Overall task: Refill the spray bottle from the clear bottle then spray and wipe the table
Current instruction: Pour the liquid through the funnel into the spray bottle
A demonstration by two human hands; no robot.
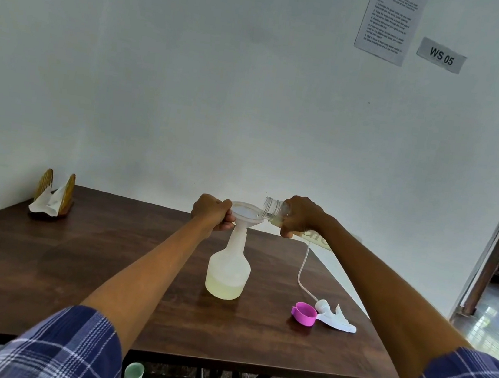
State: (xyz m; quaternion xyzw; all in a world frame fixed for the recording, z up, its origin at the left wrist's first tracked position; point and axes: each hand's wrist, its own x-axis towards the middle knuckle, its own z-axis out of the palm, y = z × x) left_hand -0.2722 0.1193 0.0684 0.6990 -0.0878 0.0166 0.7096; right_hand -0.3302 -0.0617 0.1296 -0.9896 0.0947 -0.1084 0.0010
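Observation:
A white translucent spray bottle [229,268] stands upright mid-table, with pale yellow liquid in its lower part. A white funnel [246,214] sits in its neck. My left hand [213,212] grips the funnel's rim on the left side. My right hand [301,218] holds the clear bottle [275,209] tilted, its open mouth over the funnel's right edge; most of that bottle is hidden behind my hand and forearm. The white spray head [334,317] with its long tube lies on the table to the right.
A pink cap [304,314] lies beside the spray head. A wooden holder with white tissues [51,199] stands at the table's [105,265] far left. A pale green cup [133,375] is on the floor under the front edge. A doorway opens at right.

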